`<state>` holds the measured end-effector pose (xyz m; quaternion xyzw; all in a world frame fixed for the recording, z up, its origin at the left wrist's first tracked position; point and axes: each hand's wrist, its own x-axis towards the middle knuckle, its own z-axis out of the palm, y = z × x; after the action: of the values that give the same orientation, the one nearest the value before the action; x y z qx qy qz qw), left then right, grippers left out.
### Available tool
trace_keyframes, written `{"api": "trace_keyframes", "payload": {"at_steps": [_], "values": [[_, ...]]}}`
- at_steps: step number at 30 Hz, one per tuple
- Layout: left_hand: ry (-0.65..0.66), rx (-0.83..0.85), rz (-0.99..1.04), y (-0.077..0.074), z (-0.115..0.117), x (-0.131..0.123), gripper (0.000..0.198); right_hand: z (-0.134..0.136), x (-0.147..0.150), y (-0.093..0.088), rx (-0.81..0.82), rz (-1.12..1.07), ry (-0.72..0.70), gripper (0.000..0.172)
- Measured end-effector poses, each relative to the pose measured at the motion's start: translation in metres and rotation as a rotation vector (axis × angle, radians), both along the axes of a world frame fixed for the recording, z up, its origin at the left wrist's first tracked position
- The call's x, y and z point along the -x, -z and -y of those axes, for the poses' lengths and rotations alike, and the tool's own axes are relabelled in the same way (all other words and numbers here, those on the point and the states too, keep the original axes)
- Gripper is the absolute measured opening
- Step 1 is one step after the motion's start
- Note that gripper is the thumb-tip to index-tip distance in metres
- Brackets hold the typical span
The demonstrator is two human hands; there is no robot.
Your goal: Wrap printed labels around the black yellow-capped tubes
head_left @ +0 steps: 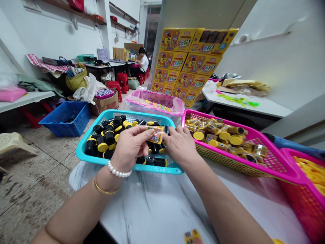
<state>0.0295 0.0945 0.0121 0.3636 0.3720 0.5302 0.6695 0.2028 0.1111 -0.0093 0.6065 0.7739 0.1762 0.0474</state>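
Above the turquoise basket [82,149], my two hands meet on a small black cup with a yellow printed sleeve [156,134]. My left hand [130,144], with a pearl bracelet and a gold bangle at the wrist, pinches the left end. The fingers of my right hand [179,140] are closed round the right end, where a bit of black shows. How far the sleeve covers the cup is hidden by the fingers. Below lie several black cups [109,137] with yellow lids, without sleeves. One loose yellow printed sleeve [193,236] lies at the table's front edge.
Right of my hands, a pink basket [276,166] holds several sleeved cups [223,134]. Another pink basket [291,200] has yellow pieces [311,171]. Behind stand a pink basket with small coloured bits [157,105] and stacked yellow boxes [177,64]. A person [144,62] sits far back.
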Motion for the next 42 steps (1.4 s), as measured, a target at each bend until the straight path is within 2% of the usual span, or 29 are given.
{"api": "trace_keyframes", "payload": {"at_steps": [3,8,14,17,18,20,23,25,27,29,33,37,42], "values": [[0.003,0.034,0.028,0.001,0.0,-0.001,0.024,-0.002,0.001,0.0,-0.046,-0.034,0.034,0.021],[-0.009,0.061,0.105,0.001,-0.003,0.001,0.023,-0.003,0.0,0.001,-0.058,-0.041,-0.021,0.028],[-0.015,0.113,0.14,-0.002,-0.006,0.002,0.015,-0.009,-0.003,0.003,-0.018,-0.412,-0.078,0.02],[-0.016,0.102,0.158,0.0,-0.007,0.002,0.013,-0.013,-0.008,-0.002,-0.001,-0.538,-0.133,0.032],[-0.018,0.098,0.162,0.0,-0.007,0.002,0.013,-0.014,-0.01,-0.004,0.017,-0.662,-0.161,0.037],[-0.023,0.096,0.165,0.002,-0.007,0.002,0.013,-0.013,-0.011,-0.009,0.114,-1.097,-0.23,0.043],[-0.031,0.095,0.167,0.003,-0.007,0.002,0.013,-0.008,-0.011,-0.015,0.418,-1.796,-0.277,0.049],[-0.036,0.097,0.177,0.003,-0.007,0.002,0.013,-0.004,-0.009,-0.017,0.555,-1.963,-0.254,0.047],[-0.041,0.099,0.194,0.003,-0.008,0.002,0.012,-0.002,-0.008,-0.019,0.573,-1.979,-0.239,0.043],[-0.041,0.104,0.213,0.002,-0.008,0.003,0.013,0.0,-0.008,-0.02,0.507,-1.94,-0.232,0.043],[-0.028,0.154,0.233,0.001,-0.008,0.003,0.014,0.004,-0.008,-0.025,0.369,-1.993,-0.241,0.054],[-0.016,0.2,0.273,-0.001,-0.009,0.003,0.011,0.005,-0.007,-0.027,0.311,-1.989,-0.251,0.039],[0.04,0.193,0.322,0.0,-0.009,0.004,0.009,0.01,-0.005,-0.029,0.248,-1.818,-0.27,0.035]]}}
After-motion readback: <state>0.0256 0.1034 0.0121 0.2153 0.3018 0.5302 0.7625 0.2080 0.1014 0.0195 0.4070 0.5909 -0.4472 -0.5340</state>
